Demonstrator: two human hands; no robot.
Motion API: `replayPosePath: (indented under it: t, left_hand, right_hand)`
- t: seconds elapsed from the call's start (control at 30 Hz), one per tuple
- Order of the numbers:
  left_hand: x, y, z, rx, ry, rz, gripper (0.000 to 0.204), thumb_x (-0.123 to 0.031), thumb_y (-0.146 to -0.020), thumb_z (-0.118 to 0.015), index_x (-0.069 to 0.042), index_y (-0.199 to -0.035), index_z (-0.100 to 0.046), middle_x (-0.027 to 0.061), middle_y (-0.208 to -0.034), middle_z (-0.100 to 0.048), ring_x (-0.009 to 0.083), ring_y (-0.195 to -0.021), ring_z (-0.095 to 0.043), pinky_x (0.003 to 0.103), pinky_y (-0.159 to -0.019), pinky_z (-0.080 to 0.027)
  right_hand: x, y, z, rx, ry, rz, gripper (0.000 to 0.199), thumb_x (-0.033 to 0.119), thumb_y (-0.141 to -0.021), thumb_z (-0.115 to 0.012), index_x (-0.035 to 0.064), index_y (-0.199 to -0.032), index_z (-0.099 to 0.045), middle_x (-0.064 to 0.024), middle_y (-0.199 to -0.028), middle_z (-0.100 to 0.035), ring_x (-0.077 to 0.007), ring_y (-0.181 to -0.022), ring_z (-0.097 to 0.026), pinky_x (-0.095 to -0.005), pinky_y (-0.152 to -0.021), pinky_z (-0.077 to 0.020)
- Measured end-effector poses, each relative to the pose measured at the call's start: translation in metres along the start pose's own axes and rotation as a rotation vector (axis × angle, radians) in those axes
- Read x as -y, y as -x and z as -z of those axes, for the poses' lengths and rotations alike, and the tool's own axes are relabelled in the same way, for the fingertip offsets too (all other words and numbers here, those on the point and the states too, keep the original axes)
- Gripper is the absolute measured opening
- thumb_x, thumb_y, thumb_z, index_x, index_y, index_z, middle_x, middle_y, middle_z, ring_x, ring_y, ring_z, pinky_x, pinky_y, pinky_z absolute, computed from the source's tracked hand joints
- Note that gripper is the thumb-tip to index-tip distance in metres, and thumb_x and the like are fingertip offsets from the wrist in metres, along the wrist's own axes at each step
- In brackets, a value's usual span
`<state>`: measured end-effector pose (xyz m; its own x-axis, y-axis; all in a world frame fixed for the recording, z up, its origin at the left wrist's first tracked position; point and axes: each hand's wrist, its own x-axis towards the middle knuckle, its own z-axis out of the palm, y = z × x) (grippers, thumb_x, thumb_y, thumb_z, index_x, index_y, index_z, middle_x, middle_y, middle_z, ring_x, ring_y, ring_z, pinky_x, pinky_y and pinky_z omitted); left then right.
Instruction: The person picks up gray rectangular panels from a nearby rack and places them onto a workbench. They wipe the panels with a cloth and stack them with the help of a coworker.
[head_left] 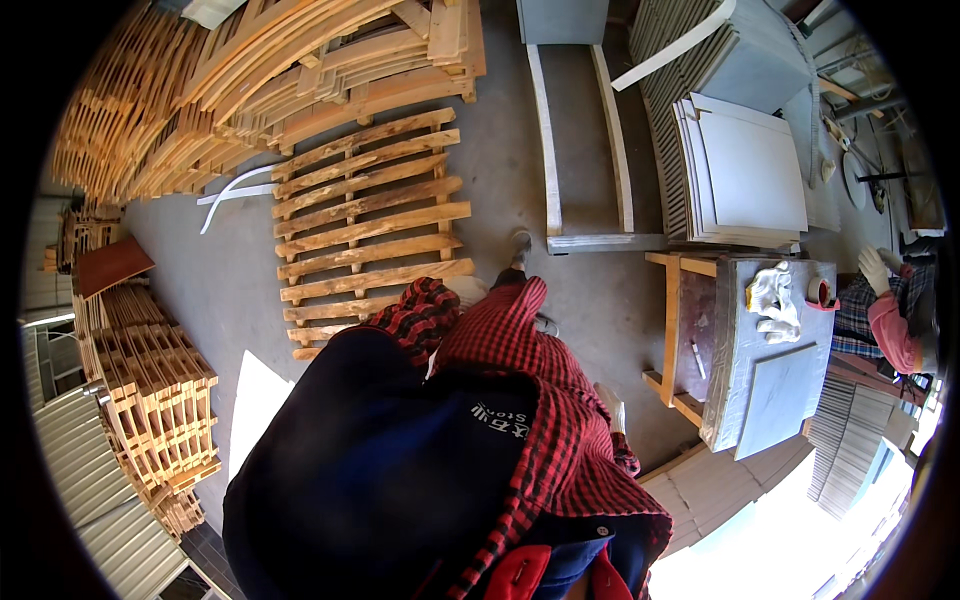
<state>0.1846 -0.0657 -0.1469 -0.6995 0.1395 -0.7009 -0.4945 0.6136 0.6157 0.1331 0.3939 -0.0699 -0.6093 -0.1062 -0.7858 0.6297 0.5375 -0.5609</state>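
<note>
Wooden pallet, one: lay flat on the floor, far and to the left of your left hand. Long axis: near to far; slats crossed it left to right, their right ends toward you.

Left hand, whitish: stood just beside the right ends of the near slats, partly behind your sleeve; the nearer of your two hands to the pallet. Contact with the wood: you could not tell. Grip: fingers too hidden to tell whether wide, narrow or holding.

Right hand, whitish: hung low on your right side, well apart from the pallet, your body between. Grip: too small to tell; no held item showed.

Surroundings: stacked pallets, beyond the pallet at far left; table, right of your right hand, bearing white gloves; a co-worker's hand, past that table at the right edge.
</note>
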Motion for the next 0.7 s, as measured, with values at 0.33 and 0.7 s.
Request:
replayPosePath:
  t: [0.33,0.7]
  left_hand:
    - [-0.013,0.001,0.025,0.086,0.161,-0.006,0.029,-0.021,-0.093,-0.059,-0.001,-0.110,-0.070,0.0136,-0.108,-0.071,0.0229,-0.094,-0.067,0.035,-0.086,-0.049]
    - [0.079,-0.055,0.022,0.133,0.023,-0.161,0.035,-0.025,-0.097,-0.047,-0.001,-0.113,-0.067,0.0179,-0.116,-0.067,0.0298,-0.103,-0.064,0.038,-0.089,-0.049]
  right_hand:
    - [-0.008,0.015,0.007,-0.074,-0.087,0.117,0.030,0.028,-0.091,-0.061,-0.0008,-0.094,-0.070,-0.0022,-0.076,-0.061,-0.0105,-0.063,-0.052,-0.0273,-0.057,-0.0414]
    - [0.094,-0.021,-0.020,-0.028,0.081,0.120,0.045,0.039,-0.091,-0.057,-0.0024,-0.104,-0.070,-0.0090,-0.083,-0.067,-0.0163,-0.076,-0.059,-0.0331,-0.071,-0.0468]
